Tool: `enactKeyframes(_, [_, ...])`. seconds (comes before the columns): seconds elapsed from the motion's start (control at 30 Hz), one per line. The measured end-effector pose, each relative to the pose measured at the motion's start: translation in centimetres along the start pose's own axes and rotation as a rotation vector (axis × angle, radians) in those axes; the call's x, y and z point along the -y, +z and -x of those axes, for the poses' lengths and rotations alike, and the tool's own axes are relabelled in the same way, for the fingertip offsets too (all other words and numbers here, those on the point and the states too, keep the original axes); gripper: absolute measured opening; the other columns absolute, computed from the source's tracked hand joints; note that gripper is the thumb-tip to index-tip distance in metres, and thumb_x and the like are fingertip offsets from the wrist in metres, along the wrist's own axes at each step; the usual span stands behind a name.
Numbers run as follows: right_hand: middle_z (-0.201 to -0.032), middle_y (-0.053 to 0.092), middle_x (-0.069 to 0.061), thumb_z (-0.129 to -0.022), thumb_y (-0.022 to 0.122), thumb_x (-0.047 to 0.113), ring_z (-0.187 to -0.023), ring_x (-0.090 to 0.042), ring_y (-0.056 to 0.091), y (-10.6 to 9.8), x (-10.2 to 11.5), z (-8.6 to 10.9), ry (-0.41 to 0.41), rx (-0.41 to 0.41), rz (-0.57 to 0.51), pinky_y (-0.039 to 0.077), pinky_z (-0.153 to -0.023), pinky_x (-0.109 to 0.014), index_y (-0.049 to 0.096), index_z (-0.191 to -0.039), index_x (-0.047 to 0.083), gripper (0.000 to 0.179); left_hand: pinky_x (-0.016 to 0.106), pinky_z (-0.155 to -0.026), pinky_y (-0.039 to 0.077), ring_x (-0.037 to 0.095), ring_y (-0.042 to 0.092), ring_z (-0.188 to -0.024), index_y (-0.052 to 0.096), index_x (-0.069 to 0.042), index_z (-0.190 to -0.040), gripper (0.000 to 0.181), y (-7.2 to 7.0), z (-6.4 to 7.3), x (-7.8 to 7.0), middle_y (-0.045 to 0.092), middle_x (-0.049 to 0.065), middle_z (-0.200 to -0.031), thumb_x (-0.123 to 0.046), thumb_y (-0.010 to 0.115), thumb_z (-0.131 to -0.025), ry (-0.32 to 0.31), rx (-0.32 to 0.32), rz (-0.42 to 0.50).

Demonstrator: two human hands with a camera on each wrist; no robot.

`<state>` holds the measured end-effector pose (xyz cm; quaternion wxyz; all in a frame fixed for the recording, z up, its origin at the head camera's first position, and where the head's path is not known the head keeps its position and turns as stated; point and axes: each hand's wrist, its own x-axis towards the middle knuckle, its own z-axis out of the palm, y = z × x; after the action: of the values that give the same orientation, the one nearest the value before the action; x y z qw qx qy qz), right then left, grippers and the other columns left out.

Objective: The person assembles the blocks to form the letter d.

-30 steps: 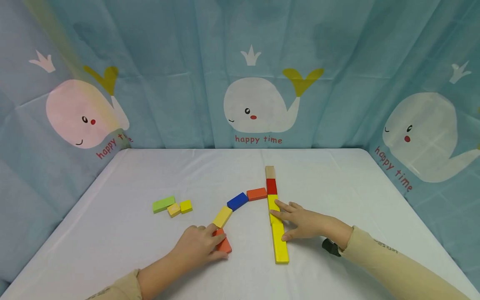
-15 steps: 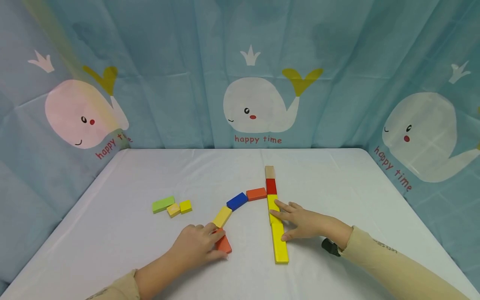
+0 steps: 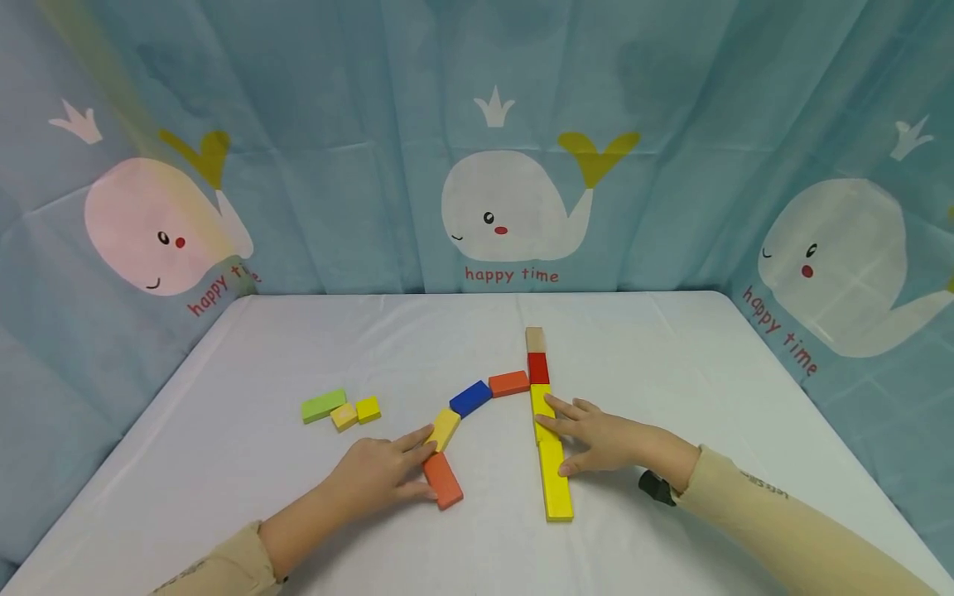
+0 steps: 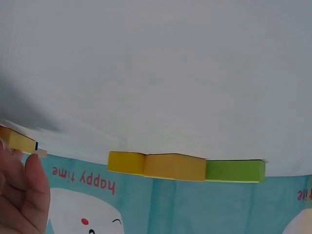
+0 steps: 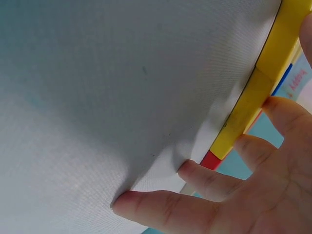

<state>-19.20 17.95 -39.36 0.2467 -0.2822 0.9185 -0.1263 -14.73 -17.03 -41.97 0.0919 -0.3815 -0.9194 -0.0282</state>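
Note:
My left hand (image 3: 380,472) lies beside the orange block (image 3: 443,480), thumb at its left edge and two fingertips at the pale yellow block (image 3: 444,430) above it. A blue block (image 3: 470,399) and another orange block (image 3: 509,383) carry that curve up to a straight column. The column runs from a natural wood block (image 3: 535,339) through a red block (image 3: 537,368) to two long yellow blocks, an upper one (image 3: 542,401) and a lower one (image 3: 556,488). My right hand (image 3: 607,439) rests its spread fingertips on the yellow blocks; the right wrist view shows fingers (image 5: 263,146) along their side.
Left of the curve lie a green block (image 3: 324,406), a small tan block (image 3: 344,416) and a small yellow block (image 3: 368,409), close together. A white cloth (image 3: 417,339) covers the table; a blue whale-print curtain (image 3: 335,207) stands around its back and sides.
My left hand has shifted left and up from over the lower orange block, whose top now shows; its fingertips are at the pale yellow block. My right hand has stayed in place.

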Motion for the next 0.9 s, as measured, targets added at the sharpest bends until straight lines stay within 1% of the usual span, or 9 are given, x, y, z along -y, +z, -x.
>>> enactKeyframes(0.13, [-0.162, 0.013, -0.009, -0.085, 0.070, 0.046, -0.141, -0.048, 0.016, 0.00, -0.05, 0.02, 0.007, 0.000, -0.006, 0.032, -0.100, -0.066, 0.038, -0.151, 0.020, 0.078, 0.016, -0.042, 0.026, 0.005, 0.042, -0.043, 0.070, -0.009, -0.119, 0.066, -0.09, -0.22, -0.41, 0.065, 0.010, -0.125, -0.064, 0.058, -0.085, 0.016, -0.015, -0.025])
enactKeyframes(0.2, [-0.162, 0.013, -0.009, -0.085, 0.070, 0.046, -0.141, -0.048, 0.016, 0.00, -0.07, 0.02, 0.008, 0.000, -0.009, 0.032, -0.100, -0.065, 0.038, -0.151, 0.020, 0.078, 0.016, -0.043, 0.026, 0.007, 0.048, -0.045, 0.071, -0.009, -0.119, 0.065, -0.21, -0.21, -0.56, 0.065, 0.010, -0.125, -0.064, 0.059, -0.085, 0.018, -0.022, -0.035])
enactKeyframes(0.27, [-0.162, 0.013, -0.008, -0.085, 0.070, 0.046, -0.141, -0.048, 0.016, 0.01, -0.08, 0.02, 0.006, -0.001, -0.009, 0.032, -0.101, -0.065, 0.038, -0.151, 0.020, 0.078, 0.017, -0.043, 0.027, 0.008, 0.048, -0.045, 0.070, -0.010, -0.120, 0.063, -0.36, -0.13, -0.67, 0.064, 0.009, -0.125, -0.062, 0.060, -0.085, 0.025, -0.024, -0.035])
enactKeyframes(0.33, [-0.162, 0.013, -0.009, -0.085, 0.070, 0.046, -0.141, -0.048, 0.016, 0.02, -0.08, 0.03, 0.000, -0.003, -0.007, 0.032, -0.101, -0.065, 0.038, -0.151, 0.020, 0.078, 0.017, -0.043, 0.026, 0.008, 0.046, -0.045, 0.070, -0.014, -0.121, 0.058, -0.49, 0.03, -0.81, 0.064, 0.009, -0.126, -0.060, 0.060, -0.087, 0.054, -0.019, -0.027])
enactKeyframes(0.43, [-0.162, 0.013, -0.009, -0.085, 0.070, 0.045, -0.141, -0.049, 0.016, -0.01, -0.02, 0.07, -0.004, -0.007, -0.004, 0.032, -0.101, -0.065, 0.038, -0.151, 0.019, 0.077, 0.016, -0.044, 0.028, 0.007, 0.044, -0.044, 0.071, -0.019, -0.119, 0.049, -0.50, 0.29, -0.96, 0.064, 0.010, -0.125, -0.056, 0.061, -0.089, 0.131, -0.034, -0.011])
enactKeyframes(0.53, [-0.162, 0.013, -0.009, -0.085, 0.070, 0.045, -0.141, -0.049, 0.016, -0.07, 0.05, 0.09, -0.005, -0.007, -0.003, 0.033, -0.100, -0.065, 0.038, -0.151, 0.019, 0.077, 0.015, -0.044, 0.031, 0.007, 0.048, -0.045, 0.074, -0.021, -0.113, 0.040, -0.30, 0.52, -0.96, 0.065, 0.011, -0.122, -0.052, 0.064, -0.088, 0.205, -0.098, -0.003])
enactKeyframes(0.67, [-0.162, 0.013, -0.010, -0.085, 0.070, 0.044, -0.141, -0.049, 0.016, -0.11, 0.08, 0.11, -0.009, -0.004, -0.004, 0.033, -0.100, -0.065, 0.038, -0.151, 0.018, 0.078, 0.016, -0.044, 0.034, 0.008, 0.051, -0.046, 0.075, -0.023, -0.109, 0.034, 0.04, 0.68, -0.68, 0.067, 0.011, -0.119, -0.047, 0.069, -0.087, 0.244, -0.179, 0.006])
enactKeyframes(0.73, [-0.162, 0.013, -0.010, -0.085, 0.070, 0.045, -0.141, -0.049, 0.016, -0.10, 0.06, 0.10, -0.011, -0.003, -0.005, 0.033, -0.100, -0.066, 0.038, -0.151, 0.018, 0.078, 0.015, -0.045, 0.034, 0.008, 0.052, -0.047, 0.075, -0.023, -0.109, 0.032, 0.18, 0.73, -0.54, 0.067, 0.011, -0.119, -0.047, 0.068, -0.088, 0.250, -0.182, 0.016])
enactKeyframes(0.9, [-0.162, 0.013, -0.010, -0.085, 0.070, 0.045, -0.141, -0.049, 0.016, -0.01, -0.08, 0.01, -0.009, -0.005, 0.000, 0.033, -0.100, -0.066, 0.037, -0.151, 0.019, 0.078, 0.015, -0.047, 0.036, 0.009, 0.058, -0.053, 0.074, -0.023, -0.112, 0.032, 0.17, 0.75, -0.14, 0.065, 0.010, -0.123, -0.046, 0.065, -0.091, 0.251, -0.146, 0.037])
